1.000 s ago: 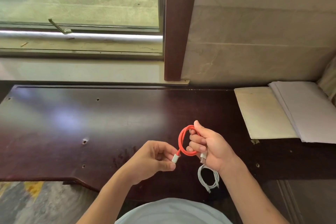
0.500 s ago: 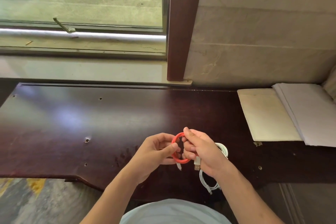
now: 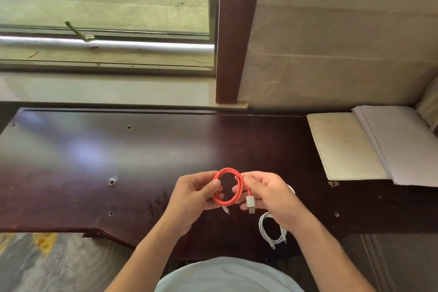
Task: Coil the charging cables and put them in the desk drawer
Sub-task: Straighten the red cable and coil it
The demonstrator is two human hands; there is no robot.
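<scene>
Left grip [image 3: 199, 193]: pinches round red coiled charging cable [image 3: 228, 186], keeping its loops together.
Right grip [image 3: 267, 193]: pinches opposite side, steadying.

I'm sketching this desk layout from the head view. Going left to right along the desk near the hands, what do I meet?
Left hand → red cable coil held between both hands → right hand → cream pad → white papers. The white cable lies under the right wrist, so it is left out.

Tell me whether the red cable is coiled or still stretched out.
Coiled. The red cable forms a round loop of about two turns, held between the left hand and right hand, plug ends hanging below.
</scene>
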